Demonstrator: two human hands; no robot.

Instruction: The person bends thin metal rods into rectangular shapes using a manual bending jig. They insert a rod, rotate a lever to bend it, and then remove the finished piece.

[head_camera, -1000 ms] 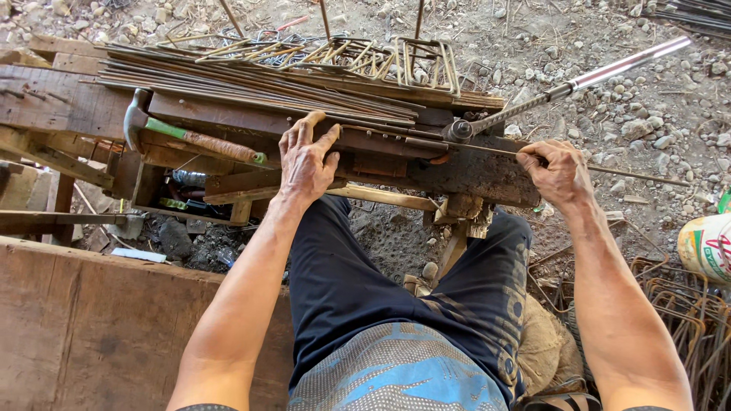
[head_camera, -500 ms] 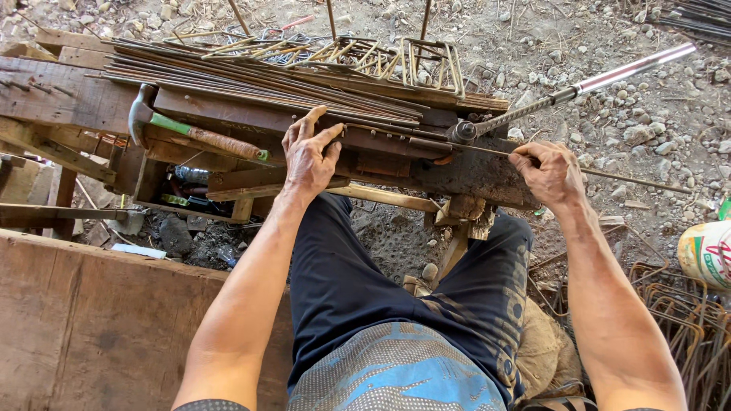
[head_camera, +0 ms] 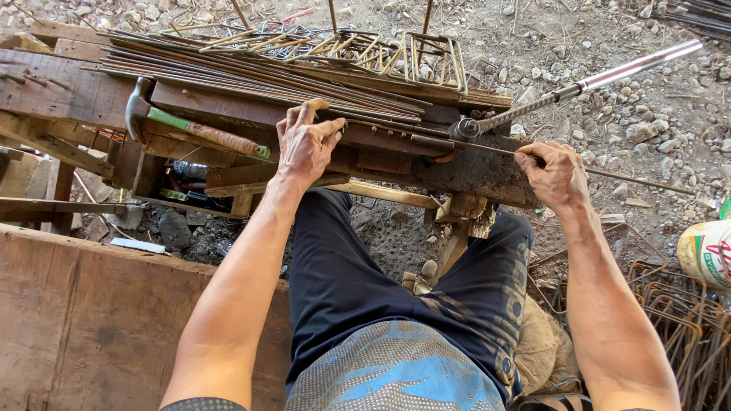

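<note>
Nearest you, at the right middle of the frame, your right hand (head_camera: 554, 173) is clenched around a thin steel rod (head_camera: 632, 180). The rod lies across the front of the wooden bench (head_camera: 61, 87), its long axis almost level in the picture: the free end points to the right edge and dips slightly, and the other end runs left toward the bending lever (head_camera: 579, 84).

At frame centre your left hand (head_camera: 306, 144) rests on the bench with fingers spread. It presses down on the rods there, and you grasp nothing with it.

The rod in your grip looks straight, so I judge no bend is made in it yet. Further up, a bundle of straight rods (head_camera: 251, 72) waits, and bent stirrups (head_camera: 426, 57) lie at the top, so part of the work is done.
</note>
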